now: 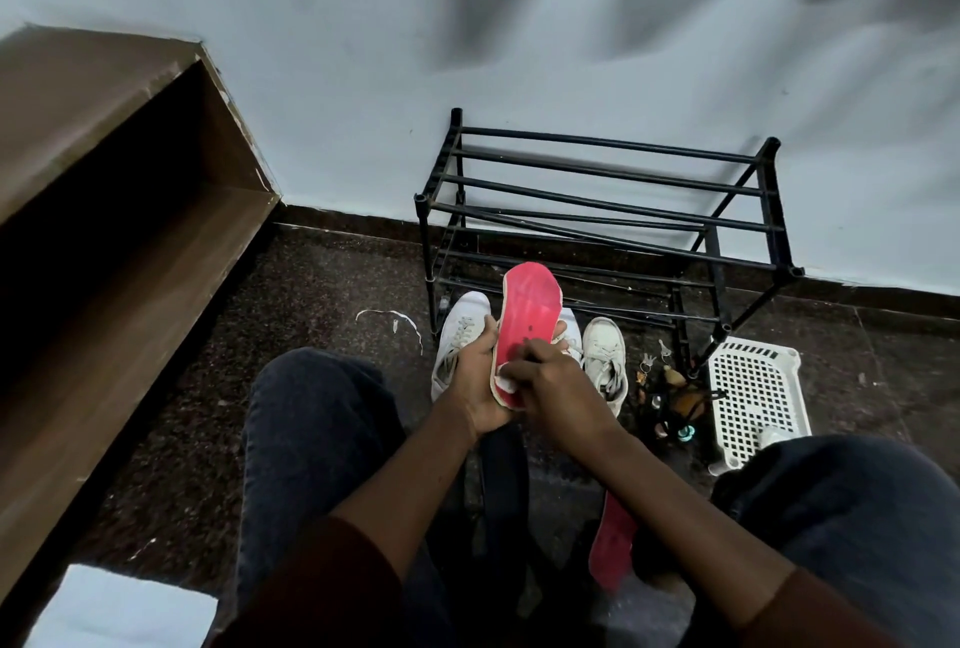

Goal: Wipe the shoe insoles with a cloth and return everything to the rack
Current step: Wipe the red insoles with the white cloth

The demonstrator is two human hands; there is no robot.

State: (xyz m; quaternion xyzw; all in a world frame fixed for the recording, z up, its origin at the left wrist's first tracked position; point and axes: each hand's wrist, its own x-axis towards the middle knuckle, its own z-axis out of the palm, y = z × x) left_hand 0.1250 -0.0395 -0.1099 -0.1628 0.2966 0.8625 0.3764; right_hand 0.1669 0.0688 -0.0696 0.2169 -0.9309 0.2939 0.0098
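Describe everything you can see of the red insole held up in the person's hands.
The red foam-looking shoe insole is long and flat with a rounded toe, a pale cream rim and a dark smudge near its middle. It is out of its shoe, toe pointing up and away, before the black metal rack. The left hand grips its heel end from beneath; the right hand presses what looks like a small white cloth on its lower face.

Red insole (530,304) in left hand (480,379)

No legible text, brand, number or sign anywhere; only a dark, unreadable mark on the red insole (531,301).
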